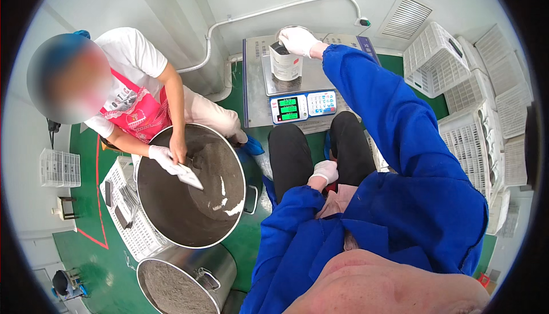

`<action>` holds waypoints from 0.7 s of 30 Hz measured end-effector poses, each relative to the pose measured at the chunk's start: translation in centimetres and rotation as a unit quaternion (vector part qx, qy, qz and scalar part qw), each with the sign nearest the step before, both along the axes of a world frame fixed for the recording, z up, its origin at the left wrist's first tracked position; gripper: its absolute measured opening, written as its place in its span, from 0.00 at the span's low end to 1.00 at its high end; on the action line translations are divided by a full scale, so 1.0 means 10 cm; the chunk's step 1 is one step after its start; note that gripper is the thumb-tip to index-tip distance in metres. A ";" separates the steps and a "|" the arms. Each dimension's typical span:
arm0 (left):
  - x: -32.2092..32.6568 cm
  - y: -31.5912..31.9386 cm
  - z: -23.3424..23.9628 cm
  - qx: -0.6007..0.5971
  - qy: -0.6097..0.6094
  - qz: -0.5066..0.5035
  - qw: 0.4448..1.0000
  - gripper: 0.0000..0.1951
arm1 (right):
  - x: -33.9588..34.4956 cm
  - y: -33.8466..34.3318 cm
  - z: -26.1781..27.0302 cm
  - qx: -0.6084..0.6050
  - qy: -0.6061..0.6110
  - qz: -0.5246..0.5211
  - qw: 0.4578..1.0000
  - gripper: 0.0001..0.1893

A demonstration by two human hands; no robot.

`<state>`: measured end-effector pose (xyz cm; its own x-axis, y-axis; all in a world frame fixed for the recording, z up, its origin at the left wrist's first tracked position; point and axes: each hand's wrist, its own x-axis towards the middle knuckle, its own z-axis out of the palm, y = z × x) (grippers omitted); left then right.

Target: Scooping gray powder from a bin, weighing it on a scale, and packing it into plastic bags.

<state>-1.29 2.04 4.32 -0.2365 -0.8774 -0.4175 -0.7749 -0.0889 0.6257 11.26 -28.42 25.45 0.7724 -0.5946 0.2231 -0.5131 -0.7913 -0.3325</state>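
Observation:
My right hand (299, 42), in a white glove, reaches out over the electronic scale (317, 72). It grips what looks like a round metal bowl (294, 27), mostly hidden behind the fingers. Just beneath stands an open white pouch (286, 67) on the scale's steel pan, with dark contents at its mouth. The scale's green displays (288, 109) are lit. My left hand (326, 171), also gloved, rests low between my thighs with curled fingers; whether it holds anything is hidden.
To the left, a co-worker (137, 108) holds a white scraper-like tool (190, 177) inside a large steel pot (148, 194) of grey-brown powder. Another powder-filled pot (227, 254) stands below it. White plastic crates (437, 61) are stacked at right. A white pipe (274, 7) runs along the wall.

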 end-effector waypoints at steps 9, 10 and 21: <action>0.01 0.01 -0.04 -0.007 0.001 -0.002 1.000 0.14 | -0.17 -0.33 0.35 0.215 -0.063 -0.099 0.970 0.17; 0.00 0.00 -0.05 -0.004 -0.005 -0.004 1.000 0.14 | -0.22 -0.36 0.35 0.242 -0.091 -0.103 0.961 0.16; 0.00 0.01 -0.08 -0.010 -0.014 0.006 1.000 0.13 | -0.91 -0.70 0.05 0.590 -0.285 -0.162 0.738 0.12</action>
<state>-1.24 2.10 3.52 -0.2144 -0.8882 -0.4063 -0.7916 -0.0856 0.6050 2.11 -35.37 25.95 0.5279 -0.7677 -0.3633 -0.1216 0.3551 -0.9269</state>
